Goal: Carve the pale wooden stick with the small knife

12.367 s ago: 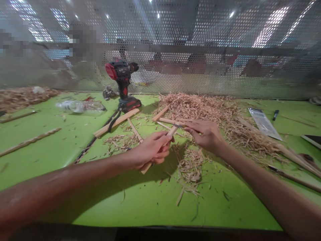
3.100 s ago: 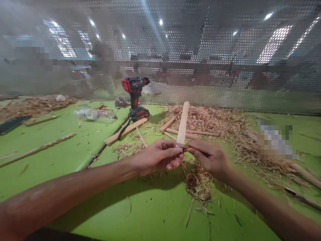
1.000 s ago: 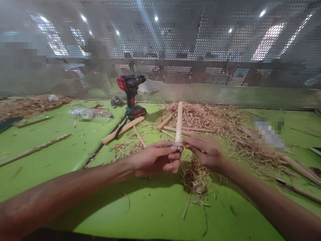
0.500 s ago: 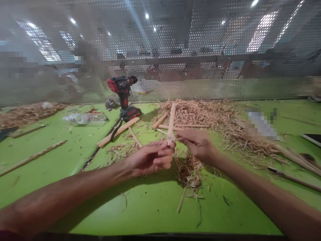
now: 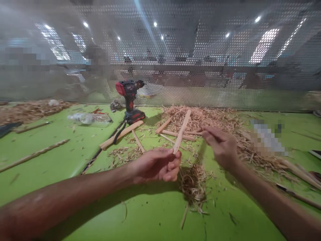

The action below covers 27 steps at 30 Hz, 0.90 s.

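My left hand (image 5: 160,164) pinches the lower end of a flat, pale wooden strip (image 5: 182,131) between thumb and fingers. The strip points up and slightly right, away from me. To its right is my right hand (image 5: 222,144), apart from the strip, with thumb and fingers pressed together. Whether anything small is in that pinch is hidden. The fingertips overlap the end of a thin stick (image 5: 193,133) in view; I cannot tell if they touch it. Under the hands lies a clump of curled wood shavings (image 5: 193,184).
A red and black cordless drill (image 5: 129,100) stands on the green table (image 5: 100,214). Near it lie a wooden slat (image 5: 122,134) and a clear plastic bottle (image 5: 87,117). A twisted stick (image 5: 37,154) is at left. Shavings (image 5: 215,117) spread before the perforated screen (image 5: 190,83). Right is a thin-handled tool (image 5: 296,194).
My right hand has moved right, away from the strip, and its fingers have drawn into a pinch. The strip in my left hand now leans further right. The view has shifted slightly.
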Each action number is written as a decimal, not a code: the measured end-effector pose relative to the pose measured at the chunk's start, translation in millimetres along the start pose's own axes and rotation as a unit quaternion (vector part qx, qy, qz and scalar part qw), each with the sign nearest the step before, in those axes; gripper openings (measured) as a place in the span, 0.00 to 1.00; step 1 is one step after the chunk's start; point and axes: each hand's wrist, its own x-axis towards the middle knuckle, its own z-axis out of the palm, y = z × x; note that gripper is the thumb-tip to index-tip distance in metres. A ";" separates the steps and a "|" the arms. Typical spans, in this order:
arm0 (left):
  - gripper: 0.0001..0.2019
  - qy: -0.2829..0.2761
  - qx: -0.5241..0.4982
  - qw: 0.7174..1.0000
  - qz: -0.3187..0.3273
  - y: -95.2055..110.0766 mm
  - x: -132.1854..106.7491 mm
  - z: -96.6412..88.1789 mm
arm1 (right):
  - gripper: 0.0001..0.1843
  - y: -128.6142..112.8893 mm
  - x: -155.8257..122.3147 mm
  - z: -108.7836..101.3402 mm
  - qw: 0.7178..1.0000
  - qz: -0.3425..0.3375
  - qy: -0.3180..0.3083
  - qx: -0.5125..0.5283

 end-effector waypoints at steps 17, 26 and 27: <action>0.09 0.071 0.061 0.995 0.019 6.6 -2.0 4.2 | 0.13 -3.2 -9.0 20.6 0.953 -0.227 -0.109 -0.171; 0.10 0.049 0.068 0.996 -0.010 -1.6 -4.0 5.0 | 0.18 61.8 26.1 -41.4 0.978 0.017 0.111 -0.174; 0.10 0.050 0.061 0.997 -0.006 -0.8 -3.1 4.3 | 0.20 58.6 28.0 -45.3 0.977 0.018 0.122 -0.171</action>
